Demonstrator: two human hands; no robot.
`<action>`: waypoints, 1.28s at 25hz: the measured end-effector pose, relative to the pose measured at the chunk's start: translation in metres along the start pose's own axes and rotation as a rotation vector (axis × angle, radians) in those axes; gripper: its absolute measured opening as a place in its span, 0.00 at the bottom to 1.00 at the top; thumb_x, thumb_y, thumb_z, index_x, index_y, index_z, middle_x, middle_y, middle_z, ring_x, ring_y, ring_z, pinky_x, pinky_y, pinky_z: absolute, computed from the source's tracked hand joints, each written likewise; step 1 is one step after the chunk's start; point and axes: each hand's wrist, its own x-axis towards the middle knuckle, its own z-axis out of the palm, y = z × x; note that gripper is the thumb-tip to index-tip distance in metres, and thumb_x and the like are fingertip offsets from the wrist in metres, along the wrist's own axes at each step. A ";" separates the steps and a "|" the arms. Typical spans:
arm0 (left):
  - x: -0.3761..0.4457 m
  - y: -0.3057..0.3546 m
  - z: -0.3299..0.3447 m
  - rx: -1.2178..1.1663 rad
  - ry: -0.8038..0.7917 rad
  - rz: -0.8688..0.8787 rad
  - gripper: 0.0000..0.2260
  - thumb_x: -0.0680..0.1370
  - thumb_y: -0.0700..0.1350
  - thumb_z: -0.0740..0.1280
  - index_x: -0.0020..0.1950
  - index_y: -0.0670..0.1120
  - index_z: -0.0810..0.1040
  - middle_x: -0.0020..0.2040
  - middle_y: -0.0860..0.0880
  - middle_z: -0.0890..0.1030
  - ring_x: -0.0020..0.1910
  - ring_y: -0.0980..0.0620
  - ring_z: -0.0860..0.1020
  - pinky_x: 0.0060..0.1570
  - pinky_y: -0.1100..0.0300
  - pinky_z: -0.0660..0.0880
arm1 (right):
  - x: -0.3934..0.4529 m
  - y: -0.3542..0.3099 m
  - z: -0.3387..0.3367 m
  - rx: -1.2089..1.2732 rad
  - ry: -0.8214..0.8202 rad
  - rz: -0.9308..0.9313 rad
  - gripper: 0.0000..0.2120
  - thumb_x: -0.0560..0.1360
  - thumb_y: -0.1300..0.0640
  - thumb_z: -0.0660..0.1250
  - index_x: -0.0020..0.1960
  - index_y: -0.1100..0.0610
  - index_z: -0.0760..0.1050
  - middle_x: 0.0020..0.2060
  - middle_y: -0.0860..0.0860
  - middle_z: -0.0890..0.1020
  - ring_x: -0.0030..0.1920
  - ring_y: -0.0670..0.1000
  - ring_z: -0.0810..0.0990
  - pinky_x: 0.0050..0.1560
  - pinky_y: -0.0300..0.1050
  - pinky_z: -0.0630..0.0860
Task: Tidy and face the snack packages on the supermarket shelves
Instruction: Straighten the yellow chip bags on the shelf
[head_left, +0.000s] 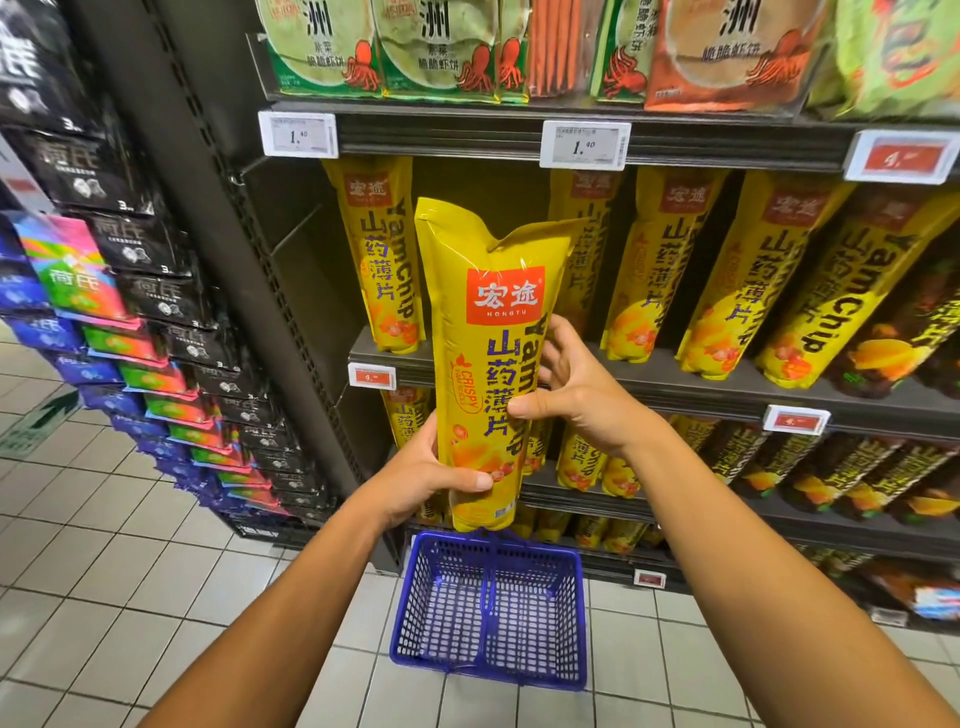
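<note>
Yam chip bag (480, 364): held upright in front of shelf, above blue basket (491, 608). Left hand (421, 478) wrapped round lower end; right hand (576, 387) pinching mid right edge. Likely light, puffy, crushable, slick film. Best gripped low and at side seams, gently. Gap in yellow row (644, 260) behind.

Definitely a supermarket aisle: dark metal shelves (675, 374) packed with rows of identical yellow yam chip bags (660, 260), shrimp cracker packs (322, 47) on the tier above, and price tags (584, 144) clipped along every shelf edge (a couple are red). There's a blue shopping basket (491, 608) sitting on the tiled floor (104, 545) too.
</note>
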 end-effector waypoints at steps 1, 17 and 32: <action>-0.001 0.001 0.000 0.002 -0.002 0.005 0.43 0.62 0.42 0.82 0.73 0.48 0.65 0.65 0.45 0.79 0.63 0.43 0.79 0.57 0.51 0.78 | -0.001 0.000 0.000 0.005 0.003 -0.001 0.41 0.63 0.70 0.74 0.70 0.49 0.62 0.66 0.51 0.77 0.65 0.51 0.79 0.62 0.49 0.78; -0.003 0.057 0.030 0.109 0.063 -0.011 0.27 0.67 0.58 0.75 0.63 0.53 0.76 0.57 0.54 0.84 0.56 0.54 0.83 0.48 0.64 0.79 | 0.008 -0.014 0.004 -0.077 0.404 0.050 0.32 0.76 0.50 0.71 0.76 0.55 0.62 0.66 0.51 0.77 0.58 0.44 0.82 0.59 0.49 0.80; 0.006 0.068 0.034 0.346 0.052 -0.108 0.26 0.76 0.52 0.71 0.72 0.56 0.66 0.58 0.55 0.79 0.56 0.55 0.80 0.45 0.64 0.76 | 0.002 0.008 0.000 0.011 0.328 0.165 0.34 0.69 0.46 0.76 0.70 0.49 0.66 0.59 0.46 0.82 0.51 0.43 0.85 0.42 0.37 0.80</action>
